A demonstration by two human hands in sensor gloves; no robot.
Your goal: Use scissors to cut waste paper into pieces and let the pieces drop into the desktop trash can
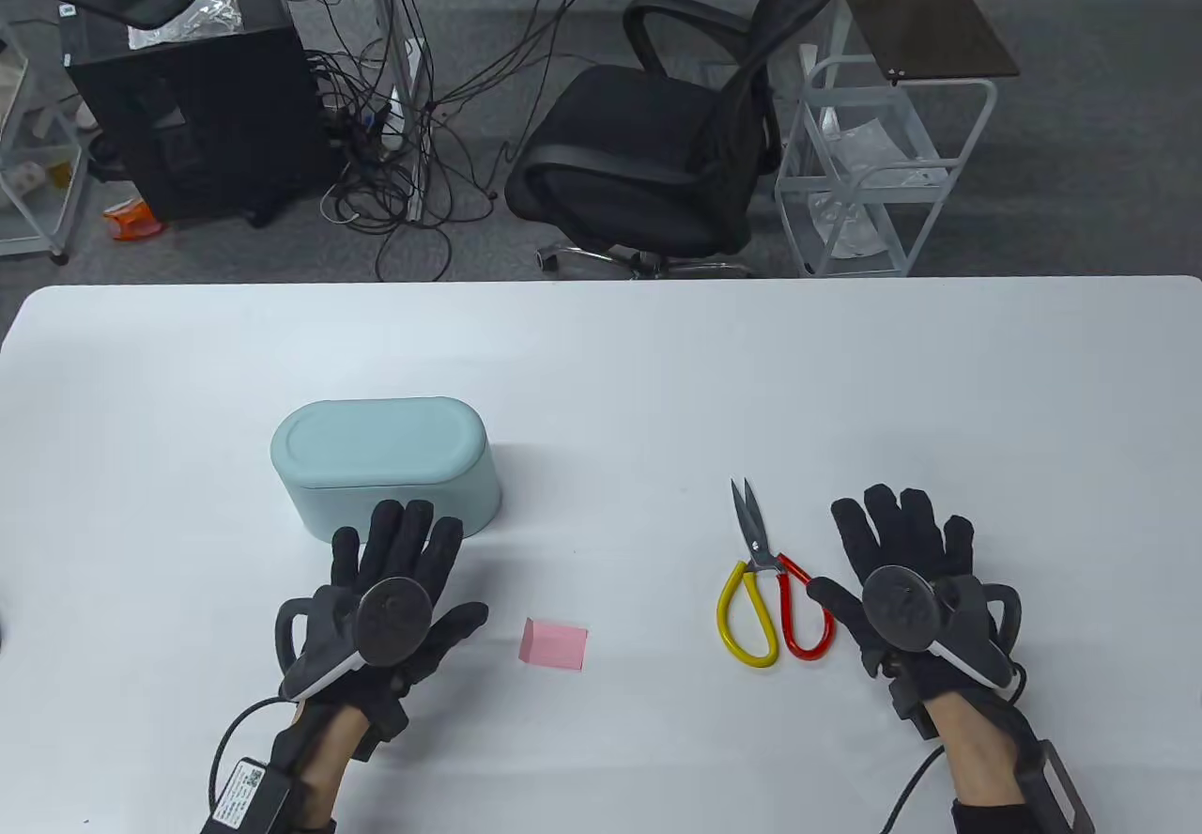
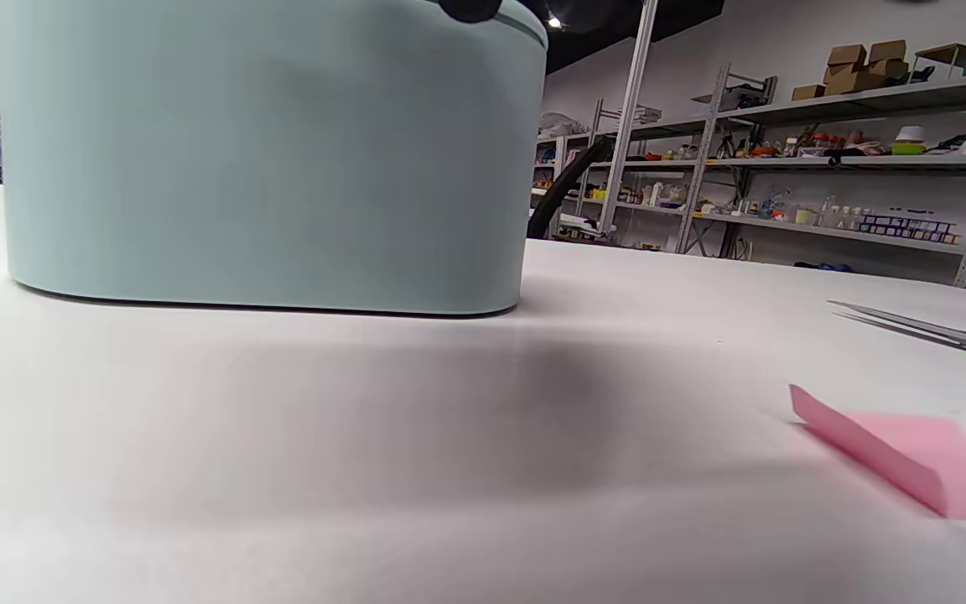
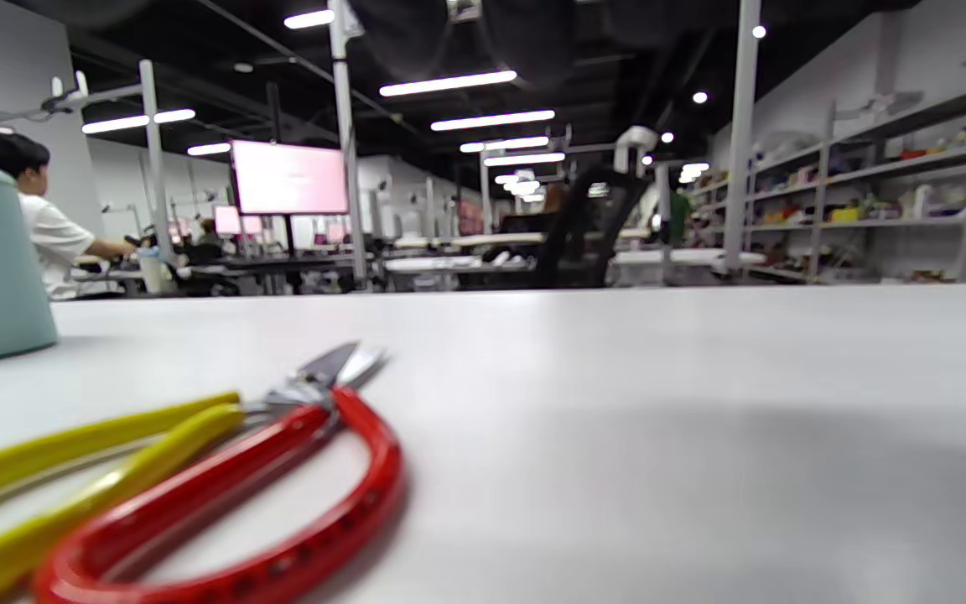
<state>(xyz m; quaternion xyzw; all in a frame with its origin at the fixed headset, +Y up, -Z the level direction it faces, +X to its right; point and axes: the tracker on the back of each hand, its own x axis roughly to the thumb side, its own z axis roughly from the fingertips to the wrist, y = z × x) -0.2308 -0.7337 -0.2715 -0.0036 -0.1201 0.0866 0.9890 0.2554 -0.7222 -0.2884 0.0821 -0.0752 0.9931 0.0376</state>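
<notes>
Black-gloved right hand (image 1: 906, 580) flat, fingers spread, empty; scissors (image 1: 765, 580) just left of its thumb, blades pointing away, loops nearest. Left hand (image 1: 390, 590) spread too, fingertips at lidded trash can (image 1: 385, 477); pink paper (image 1: 554, 643) just right.

Both gloved hands lie flat, fingers spread.
The left hand (image 1: 390, 599) sits near left, the right hand (image 1: 906, 580) near right, well apart, both empty.
</notes>
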